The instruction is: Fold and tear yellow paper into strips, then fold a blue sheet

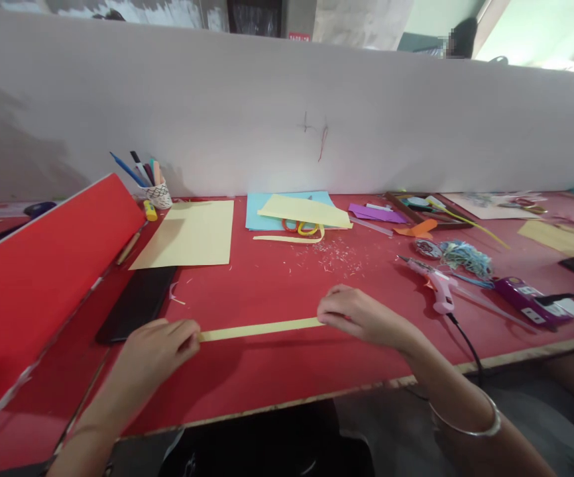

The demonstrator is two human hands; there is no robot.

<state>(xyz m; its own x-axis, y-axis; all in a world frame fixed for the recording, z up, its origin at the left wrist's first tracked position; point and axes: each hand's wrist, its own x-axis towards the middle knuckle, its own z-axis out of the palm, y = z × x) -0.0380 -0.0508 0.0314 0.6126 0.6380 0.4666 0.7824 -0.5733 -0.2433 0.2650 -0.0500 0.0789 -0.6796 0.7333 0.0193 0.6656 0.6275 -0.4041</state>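
A narrow strip of pale yellow paper is stretched nearly level above the front of the red table. My left hand pinches its left end, and my right hand pinches the other end, fingers closed. Behind the strip, paper scraps lie scattered. Farther back, a folded yellow sheet rests over scissors and blue paper, with another cut yellow strip in front. A larger yellow sheet lies at the back left.
A black phone-like slab lies beside my left hand, near a red partition. To the right are a pink glue gun with its cord, a bundle of threads and a purple power strip. A pen cup stands behind.
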